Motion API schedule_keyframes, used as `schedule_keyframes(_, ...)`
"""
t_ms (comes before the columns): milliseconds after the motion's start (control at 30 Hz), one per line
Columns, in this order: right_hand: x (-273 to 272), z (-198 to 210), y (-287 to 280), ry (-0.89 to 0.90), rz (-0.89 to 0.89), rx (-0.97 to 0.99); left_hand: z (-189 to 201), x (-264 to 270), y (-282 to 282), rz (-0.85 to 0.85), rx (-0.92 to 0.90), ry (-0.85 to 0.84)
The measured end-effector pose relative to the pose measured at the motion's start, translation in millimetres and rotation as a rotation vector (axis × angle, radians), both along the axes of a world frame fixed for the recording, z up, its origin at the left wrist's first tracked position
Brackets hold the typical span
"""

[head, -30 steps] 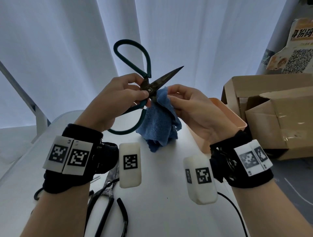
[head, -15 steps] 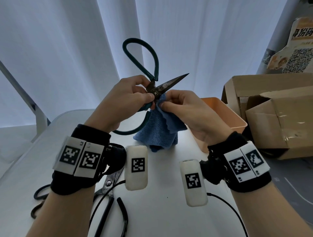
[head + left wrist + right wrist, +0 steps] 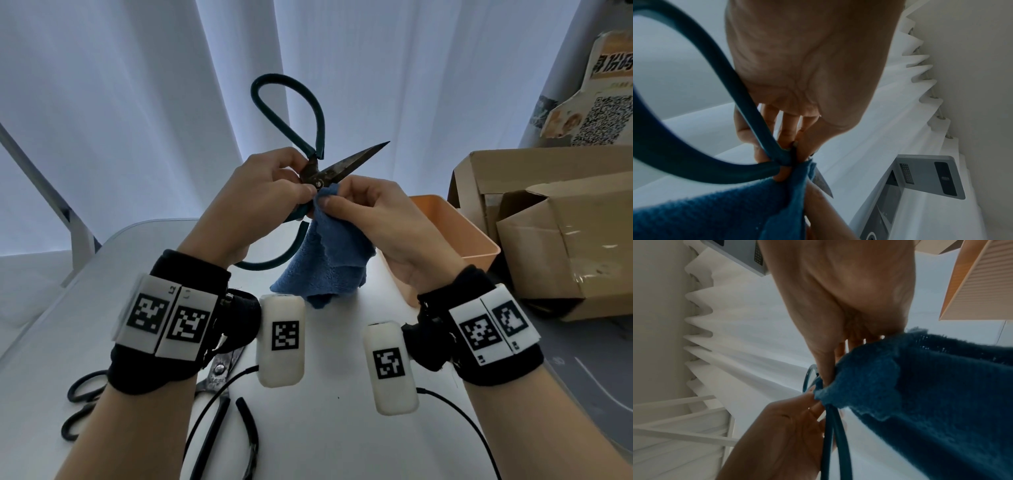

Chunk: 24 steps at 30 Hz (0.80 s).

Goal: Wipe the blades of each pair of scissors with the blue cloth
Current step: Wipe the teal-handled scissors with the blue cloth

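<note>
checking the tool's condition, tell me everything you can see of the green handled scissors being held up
The green-handled scissors have two large teal loop handles that look rubber-coated and dark, tarnished metal blades joined at a pivot screw. They are held in the air above the white table, blades open. One blade points up and to the right, bare to its tip. The left hand pinches them at the pivot; the right hand presses the blue cloth against the other blade.

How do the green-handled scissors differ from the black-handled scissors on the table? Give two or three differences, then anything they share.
The green-handled scissors are held up in the air, pinched near the pivot by the left hand; the black-handled scissors lie flat on the table, untouched. The green-handled pair touches the blue cloth, held by the right hand; the black-handled pair does not. Handles: green versus black. Both have dark metal at the pivot.
</note>
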State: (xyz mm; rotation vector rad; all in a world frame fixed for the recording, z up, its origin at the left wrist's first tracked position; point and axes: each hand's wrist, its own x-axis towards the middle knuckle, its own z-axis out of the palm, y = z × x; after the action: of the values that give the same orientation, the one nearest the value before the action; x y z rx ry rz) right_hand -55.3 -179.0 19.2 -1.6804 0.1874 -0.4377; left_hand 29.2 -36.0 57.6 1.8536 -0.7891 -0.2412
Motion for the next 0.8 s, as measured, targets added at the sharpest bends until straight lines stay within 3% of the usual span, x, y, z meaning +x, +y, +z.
schedule_keyframes(800, -1.1, -0.8, -1.8, -0.023, 0.102, 0.060, 0.6, 0.1, -1.4, -0.030, -0.016, -0.001)
